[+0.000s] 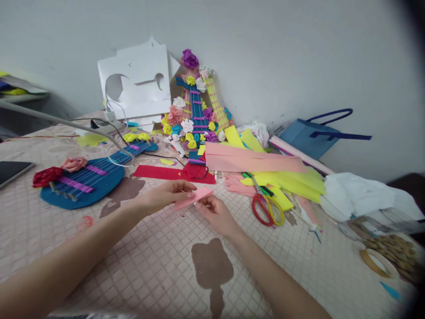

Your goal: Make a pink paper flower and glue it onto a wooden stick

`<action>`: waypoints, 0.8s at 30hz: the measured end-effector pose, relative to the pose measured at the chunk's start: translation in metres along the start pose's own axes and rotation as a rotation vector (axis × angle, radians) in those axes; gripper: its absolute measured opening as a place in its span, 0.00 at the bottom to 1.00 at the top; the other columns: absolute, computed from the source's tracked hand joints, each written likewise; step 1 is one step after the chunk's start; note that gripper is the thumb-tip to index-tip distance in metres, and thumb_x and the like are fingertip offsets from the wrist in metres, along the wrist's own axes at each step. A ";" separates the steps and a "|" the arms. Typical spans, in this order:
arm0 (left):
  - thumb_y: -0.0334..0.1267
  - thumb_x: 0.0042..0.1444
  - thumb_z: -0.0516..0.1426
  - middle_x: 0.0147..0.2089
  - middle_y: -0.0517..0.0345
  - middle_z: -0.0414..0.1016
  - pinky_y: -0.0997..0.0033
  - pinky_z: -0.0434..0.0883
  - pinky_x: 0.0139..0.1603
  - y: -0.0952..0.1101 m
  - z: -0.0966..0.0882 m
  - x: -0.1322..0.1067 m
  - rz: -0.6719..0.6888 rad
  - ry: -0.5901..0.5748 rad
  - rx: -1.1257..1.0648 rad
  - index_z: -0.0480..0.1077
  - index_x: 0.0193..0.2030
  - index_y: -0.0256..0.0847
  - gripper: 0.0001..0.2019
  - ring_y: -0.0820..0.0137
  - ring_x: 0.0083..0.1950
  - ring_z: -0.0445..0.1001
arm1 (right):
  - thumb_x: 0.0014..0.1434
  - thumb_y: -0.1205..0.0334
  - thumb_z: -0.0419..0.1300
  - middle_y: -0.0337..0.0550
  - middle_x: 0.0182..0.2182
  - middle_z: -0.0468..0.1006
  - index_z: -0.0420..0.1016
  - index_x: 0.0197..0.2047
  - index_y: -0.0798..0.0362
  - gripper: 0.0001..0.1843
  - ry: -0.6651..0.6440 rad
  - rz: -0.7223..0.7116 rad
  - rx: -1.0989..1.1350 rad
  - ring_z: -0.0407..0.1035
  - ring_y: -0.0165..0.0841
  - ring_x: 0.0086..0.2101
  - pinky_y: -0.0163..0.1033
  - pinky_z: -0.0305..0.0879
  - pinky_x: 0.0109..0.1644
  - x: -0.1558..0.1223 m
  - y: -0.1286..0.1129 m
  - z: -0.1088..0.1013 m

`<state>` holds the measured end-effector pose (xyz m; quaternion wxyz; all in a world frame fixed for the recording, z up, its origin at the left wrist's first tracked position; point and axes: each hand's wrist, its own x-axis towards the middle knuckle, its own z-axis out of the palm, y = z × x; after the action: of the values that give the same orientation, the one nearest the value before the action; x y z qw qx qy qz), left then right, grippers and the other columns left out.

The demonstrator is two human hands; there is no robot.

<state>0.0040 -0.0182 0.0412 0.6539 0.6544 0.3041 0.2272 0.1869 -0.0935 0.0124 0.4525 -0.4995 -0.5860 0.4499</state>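
Note:
Between my two hands is a small folded piece of pink crepe paper [202, 193], held just above the table. My left hand [172, 194] pinches its left side, and my right hand [214, 212] grips its lower right edge. Just behind them lies a strip of red crepe paper [159, 172]. To the left rests a blue paper guitar [109, 179] with purple bars, white strings, and a red and a pink paper flower at its lower end. Red-handled scissors [262, 212] lie to the right, overlapping a yellow-handled pair.
A white glue gun [175, 144] stands behind the red strip. Pink paper sheets [252, 158] and yellow paper [288, 182] pile up at right. Flower-covered guitars [199, 108] lean on the wall. A tape roll [378, 263] sits far right, a phone [13, 172] far left.

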 end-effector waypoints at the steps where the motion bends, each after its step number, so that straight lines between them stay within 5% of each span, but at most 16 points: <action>1: 0.43 0.50 0.61 0.43 0.53 0.73 0.70 0.68 0.38 0.000 0.001 0.000 0.027 -0.010 0.030 0.67 0.47 0.39 0.19 0.68 0.42 0.73 | 0.54 0.51 0.60 0.40 0.32 0.71 0.70 0.36 0.54 0.14 0.007 0.005 -0.003 0.66 0.31 0.34 0.36 0.63 0.36 0.000 -0.001 0.000; 10: 0.39 0.49 0.61 0.36 0.56 0.72 0.70 0.69 0.36 0.000 0.012 -0.001 0.198 0.042 0.201 0.67 0.39 0.36 0.13 0.70 0.37 0.72 | 0.53 0.51 0.60 0.39 0.31 0.69 0.69 0.35 0.55 0.14 -0.015 0.034 0.018 0.65 0.29 0.33 0.35 0.62 0.36 0.000 -0.005 -0.002; 16: 0.43 0.52 0.59 0.34 0.56 0.72 0.77 0.64 0.23 0.000 0.008 0.001 0.120 0.128 0.194 0.68 0.43 0.35 0.15 0.75 0.28 0.69 | 0.54 0.50 0.60 0.35 0.26 0.65 0.66 0.29 0.53 0.15 -0.059 0.038 0.059 0.60 0.27 0.29 0.34 0.57 0.33 0.001 -0.004 -0.004; 21: 0.41 0.53 0.58 0.42 0.55 0.71 0.72 0.71 0.33 -0.001 0.012 0.002 0.131 0.236 0.128 0.64 0.44 0.38 0.14 0.73 0.35 0.74 | 0.54 0.48 0.60 0.36 0.28 0.67 0.66 0.29 0.53 0.17 -0.080 0.040 0.078 0.61 0.27 0.29 0.34 0.57 0.34 0.001 -0.002 -0.004; 24: 0.43 0.53 0.58 0.36 0.58 0.71 0.74 0.69 0.30 -0.007 0.015 0.003 0.098 0.215 0.121 0.63 0.40 0.38 0.13 0.73 0.33 0.73 | 0.54 0.47 0.60 0.36 0.27 0.67 0.67 0.29 0.53 0.17 -0.077 0.045 0.062 0.60 0.28 0.29 0.34 0.56 0.33 0.001 -0.002 -0.005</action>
<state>0.0155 -0.0269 0.0337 0.5650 0.6785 0.3533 0.3092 0.1910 -0.0920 0.0158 0.4345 -0.4808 -0.5774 0.4968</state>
